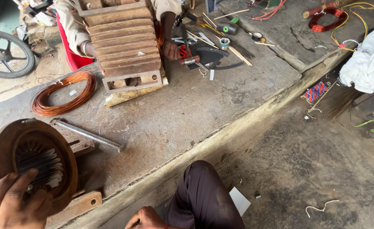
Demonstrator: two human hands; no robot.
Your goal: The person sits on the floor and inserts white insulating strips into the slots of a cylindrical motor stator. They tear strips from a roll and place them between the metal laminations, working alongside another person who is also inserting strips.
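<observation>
While the left hand [13,203] is resting with fingers spread on the rim of a rusty motor stator [32,161] at the bench's [187,110] near-left corner, the right hand [146,219] is lying loosely curled by the knee [202,191] — holding nothing. Nearby: steel rod [87,135], copper wire coil [63,94] — a co-worker's hand [171,50] is touching a hammer [189,60].

- One head-worn view, looking steeply down and forward from above the seated person's knee [204,195].
- Near: the stone bench [187,114] edge; farther back, a co-worker.
</observation>
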